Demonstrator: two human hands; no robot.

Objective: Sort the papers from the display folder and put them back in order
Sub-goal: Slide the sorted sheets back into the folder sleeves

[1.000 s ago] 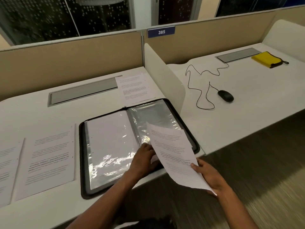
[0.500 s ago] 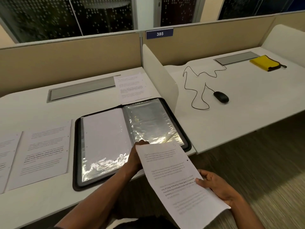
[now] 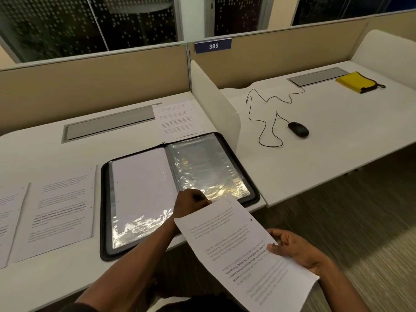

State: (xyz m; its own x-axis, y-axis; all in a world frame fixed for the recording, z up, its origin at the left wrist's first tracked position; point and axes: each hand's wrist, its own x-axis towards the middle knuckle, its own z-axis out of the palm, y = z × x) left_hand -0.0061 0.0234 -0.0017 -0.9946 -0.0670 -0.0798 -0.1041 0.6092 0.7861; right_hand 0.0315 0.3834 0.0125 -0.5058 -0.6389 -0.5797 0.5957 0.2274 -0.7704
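A black zip display folder (image 3: 252, 176) lies open on the white desk, with a white sheet in its left sleeve (image 3: 141, 183) and a bare shiny sleeve on the right (image 3: 202, 167). My right hand (image 3: 295, 251) grips the right edge of a printed sheet (image 3: 236, 246) marked with a handwritten 5, held off the desk's front edge. My left hand (image 3: 191, 202) rests at the folder's lower middle, fingers curled at the sheet's top left corner. Two printed pages (image 3: 60, 210) lie left of the folder. Another page (image 3: 177, 119) lies behind it.
A white divider panel (image 3: 213, 102) separates this desk from the neighbouring one, where a black wired mouse (image 3: 298, 129) and a yellow pouch (image 3: 355, 82) lie. Grey cable flaps (image 3: 108, 126) sit in the desk near the beige partition. Carpet floor shows at lower right.
The printed sheet has come out of the folder's right sleeve and moved down toward me, off the desk edge. My left hand stayed at the folder's lower middle.
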